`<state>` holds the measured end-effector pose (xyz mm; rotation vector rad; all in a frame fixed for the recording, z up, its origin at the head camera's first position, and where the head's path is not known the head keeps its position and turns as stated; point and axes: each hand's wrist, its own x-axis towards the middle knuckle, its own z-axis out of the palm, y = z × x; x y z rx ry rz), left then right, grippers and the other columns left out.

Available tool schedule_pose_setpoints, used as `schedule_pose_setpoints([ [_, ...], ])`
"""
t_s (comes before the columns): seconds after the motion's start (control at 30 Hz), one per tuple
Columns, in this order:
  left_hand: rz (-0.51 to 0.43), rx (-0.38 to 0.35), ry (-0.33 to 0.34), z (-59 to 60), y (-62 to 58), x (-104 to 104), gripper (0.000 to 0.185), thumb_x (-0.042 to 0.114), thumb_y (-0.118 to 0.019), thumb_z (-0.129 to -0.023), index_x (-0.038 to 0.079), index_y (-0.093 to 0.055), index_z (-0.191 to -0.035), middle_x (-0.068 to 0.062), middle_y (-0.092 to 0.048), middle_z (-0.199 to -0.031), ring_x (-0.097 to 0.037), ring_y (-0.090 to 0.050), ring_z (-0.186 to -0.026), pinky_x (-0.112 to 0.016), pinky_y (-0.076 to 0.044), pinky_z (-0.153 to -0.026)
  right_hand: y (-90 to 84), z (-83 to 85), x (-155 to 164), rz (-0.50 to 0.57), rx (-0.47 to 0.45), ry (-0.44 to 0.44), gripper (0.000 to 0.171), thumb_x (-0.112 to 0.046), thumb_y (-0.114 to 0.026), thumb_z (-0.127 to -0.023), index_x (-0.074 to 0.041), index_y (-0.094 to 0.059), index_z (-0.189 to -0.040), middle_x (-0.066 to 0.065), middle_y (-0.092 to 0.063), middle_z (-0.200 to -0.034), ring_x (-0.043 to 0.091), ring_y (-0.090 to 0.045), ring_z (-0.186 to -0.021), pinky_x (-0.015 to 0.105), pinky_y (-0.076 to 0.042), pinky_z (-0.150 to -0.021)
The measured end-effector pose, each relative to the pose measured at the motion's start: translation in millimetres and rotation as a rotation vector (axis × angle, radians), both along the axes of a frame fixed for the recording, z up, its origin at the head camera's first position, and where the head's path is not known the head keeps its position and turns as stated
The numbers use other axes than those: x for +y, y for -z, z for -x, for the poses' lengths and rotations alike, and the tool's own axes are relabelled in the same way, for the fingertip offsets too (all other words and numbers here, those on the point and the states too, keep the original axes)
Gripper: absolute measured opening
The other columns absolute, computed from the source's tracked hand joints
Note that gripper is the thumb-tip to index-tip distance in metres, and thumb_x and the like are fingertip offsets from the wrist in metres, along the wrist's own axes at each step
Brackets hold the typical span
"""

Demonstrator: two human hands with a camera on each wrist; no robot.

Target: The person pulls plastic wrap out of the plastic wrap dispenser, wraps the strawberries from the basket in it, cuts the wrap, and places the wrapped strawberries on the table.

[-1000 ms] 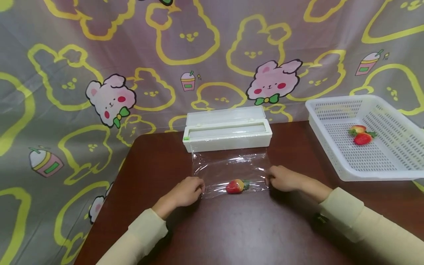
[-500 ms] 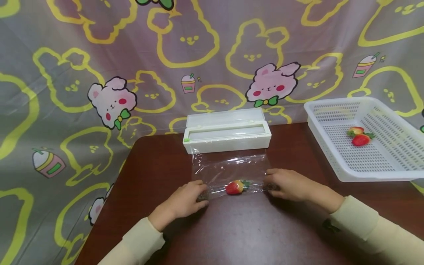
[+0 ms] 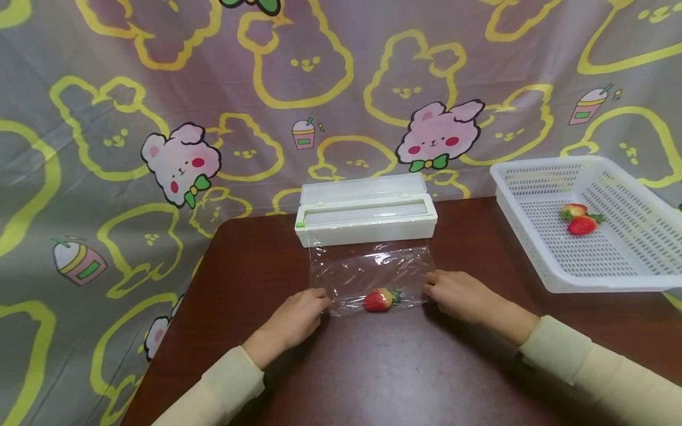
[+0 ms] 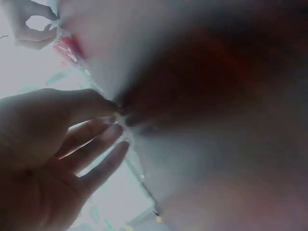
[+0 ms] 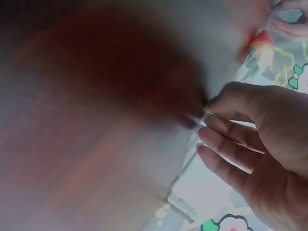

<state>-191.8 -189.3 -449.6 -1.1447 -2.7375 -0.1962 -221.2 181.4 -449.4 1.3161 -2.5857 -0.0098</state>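
A strawberry [image 3: 378, 300], red with a pale yellow shoulder and green leaves, lies at the near edge of a clear sheet of plastic wrap [image 3: 351, 272]. The film runs back to a white wrap dispenser [image 3: 367, 231] whose lid stands raised. My left hand [image 3: 299, 313] pinches the film's near left corner between thumb and forefinger; in the left wrist view the other fingers of the left hand [image 4: 72, 149] are spread. At the near right corner my right hand [image 3: 460, 296] pinches the film likewise, and the right wrist view shows the thumb of that hand [image 5: 260, 130] against the forefinger.
A white perforated basket [image 3: 565, 260] stands at the right with two strawberries [image 3: 582, 220] inside. Behind the dark brown table [image 3: 250, 266] hangs a patterned cloth [image 3: 341, 77]. A small green piece [image 3: 301, 225] sits at the dispenser's left end.
Both hands shifted their fingers at the film's near corners, loosening at half a second ago and pinching again now. The wrap's near edge lies flatter around the strawberry, which has hardly moved.
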Motion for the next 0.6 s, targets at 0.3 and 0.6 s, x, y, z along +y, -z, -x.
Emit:
schedule_pose_setpoints([
  [0.3, -0.244, -0.182, -0.008, 6.2, 7.9, -15.5, 0.010, -0.004, -0.070, -0.093, 0.005, -0.074, -0.097, -0.003, -0.071, -0.094, -0.016, -0.069, -0.088, -0.035, -0.057, -0.080, 5.0, -0.9, 13.0, 0.160, -0.203, 0.054, 0.011, -0.002, -0.074, -0.088, -0.012, -0.071, -0.088, -0.008, -0.052, -0.083, 0.010, -0.053, -0.074, 0.032, -0.053, -0.063],
  [0.6, -0.313, -0.262, -0.065, 18.1, 2.3, -20.5, 0.010, -0.001, -0.065, -0.098, 0.003, -0.073, -0.101, -0.005, -0.074, -0.093, -0.014, -0.069, -0.087, -0.037, -0.058, -0.080, -0.7, 8.5, 23.3, 0.272, -0.377, 0.107, 0.009, -0.006, -0.071, -0.093, -0.014, -0.070, -0.095, -0.011, -0.063, -0.088, 0.008, -0.062, -0.082, 0.035, -0.056, -0.068],
])
